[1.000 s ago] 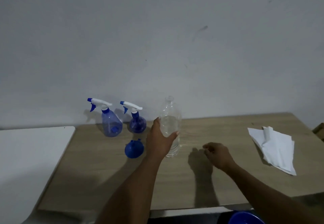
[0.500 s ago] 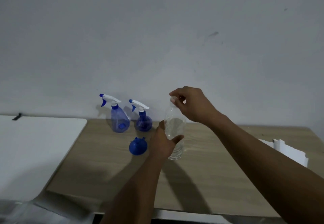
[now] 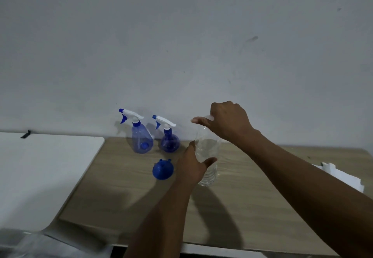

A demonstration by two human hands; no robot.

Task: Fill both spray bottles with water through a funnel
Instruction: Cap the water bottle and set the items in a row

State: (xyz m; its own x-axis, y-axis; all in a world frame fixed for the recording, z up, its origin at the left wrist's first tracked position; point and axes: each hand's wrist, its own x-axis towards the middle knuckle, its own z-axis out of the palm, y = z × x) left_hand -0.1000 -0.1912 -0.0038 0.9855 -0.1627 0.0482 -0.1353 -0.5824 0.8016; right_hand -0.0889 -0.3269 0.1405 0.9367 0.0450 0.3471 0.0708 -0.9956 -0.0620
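Two blue spray bottles with white trigger heads stand by the wall: a light blue one (image 3: pixel 141 139) on the left and a darker, rounder one (image 3: pixel 170 141) beside it. In front of them a blue funnel (image 3: pixel 162 170) lies mouth down on the wooden table (image 3: pixel 125 197). A clear water bottle (image 3: pixel 207 157) stands upright to the funnel's right. My left hand (image 3: pixel 191 169) grips its body. My right hand (image 3: pixel 228 121) is closed over its white cap.
A white table (image 3: pixel 40 173) adjoins the wooden one on the left. White folded paper towels (image 3: pixel 341 175) lie at the right edge, partly hidden by my right arm. A grey wall rises right behind the spray bottles.
My right hand rose from the tabletop to the water bottle's cap and closed on it. My left hand kept its hold on the bottle. The view shifted left.
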